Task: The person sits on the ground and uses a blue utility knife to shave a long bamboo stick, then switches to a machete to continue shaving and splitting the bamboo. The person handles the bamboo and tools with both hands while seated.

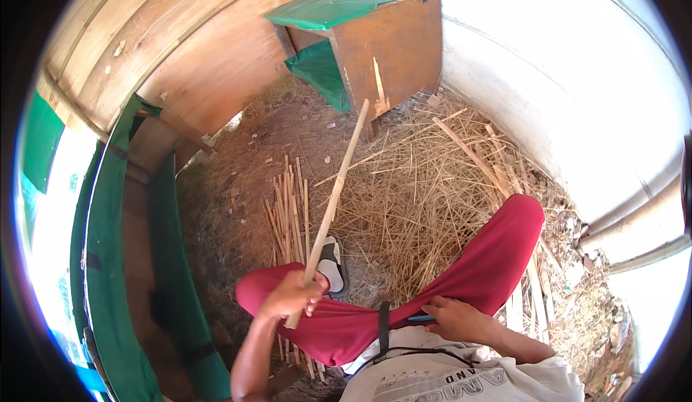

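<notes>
My left hand [292, 297] is closed around a pale bamboo stick [335, 196] near its lower end. The stick slants up and away over the floor. By my right thigh, my right hand [461, 320] is low over my lap with its fingers curled. A slim blue object [421, 318] shows beside its palm; most of it is covered, so its kind cannot be made out. A bundle of thin split sticks [290, 211] lies on the ground beyond my left knee, and more stick ends show below that leg.
A brown wooden box with a green cover [360, 5] stands at the back. Green-covered wooden framing [126, 272] runs along the left. Straw and shavings [404, 193] spread ahead, with longer strips [472, 153] at the right. A white wall [555, 63] bounds the right.
</notes>
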`<state>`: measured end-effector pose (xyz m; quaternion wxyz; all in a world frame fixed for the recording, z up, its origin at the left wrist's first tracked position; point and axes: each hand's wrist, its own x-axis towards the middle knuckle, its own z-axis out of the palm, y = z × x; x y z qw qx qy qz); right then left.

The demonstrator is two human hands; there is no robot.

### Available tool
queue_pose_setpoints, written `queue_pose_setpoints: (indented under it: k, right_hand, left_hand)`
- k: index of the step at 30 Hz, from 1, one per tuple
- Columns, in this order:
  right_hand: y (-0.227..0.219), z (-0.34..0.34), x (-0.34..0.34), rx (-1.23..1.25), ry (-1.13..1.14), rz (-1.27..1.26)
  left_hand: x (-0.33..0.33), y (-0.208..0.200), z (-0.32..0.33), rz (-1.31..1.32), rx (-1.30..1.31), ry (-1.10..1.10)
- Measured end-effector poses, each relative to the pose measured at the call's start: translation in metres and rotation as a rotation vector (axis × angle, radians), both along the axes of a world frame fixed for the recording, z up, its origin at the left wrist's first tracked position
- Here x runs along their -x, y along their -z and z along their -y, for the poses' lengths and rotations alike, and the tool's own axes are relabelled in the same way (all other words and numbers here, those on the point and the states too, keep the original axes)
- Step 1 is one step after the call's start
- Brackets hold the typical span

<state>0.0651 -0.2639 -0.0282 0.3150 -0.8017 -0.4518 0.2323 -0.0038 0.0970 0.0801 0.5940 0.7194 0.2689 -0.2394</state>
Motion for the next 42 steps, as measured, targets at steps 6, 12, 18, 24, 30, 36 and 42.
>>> queue_pose_setpoints:
  k: [6,12,18,24,30,36,42]
  right_hand:
    - [-0.017,0.066,-0.031,-0.473,1.197,0.271]
    - [0.349,0.242,0.011,0.493,1.328,-0.101]
    - [0.317,0.201,0.099,0.629,1.225,-0.48]
    - [0.342,0.214,0.121,0.687,1.236,-0.427]
    - [0.311,0.226,0.138,0.705,1.209,-0.511]
    - [0.302,0.222,0.148,0.713,1.192,-0.579]
    - [0.377,0.25,0.165,0.642,1.261,-0.566]
  left_hand:
    - [-0.037,-0.061,0.005,-0.01,-0.559,0.178]
    - [-0.06,-0.091,-0.011,0.191,-1.498,0.793]
    - [-0.088,-0.131,-0.011,0.308,-1.786,1.131]
    - [-0.136,-0.176,0.025,0.296,-2.091,1.182]
    - [-0.17,-0.241,0.123,-0.097,-2.139,1.08]
    - [-0.209,-0.217,0.063,0.382,-2.179,1.103]
    - [-0.233,-0.217,0.048,0.486,-2.094,1.044]
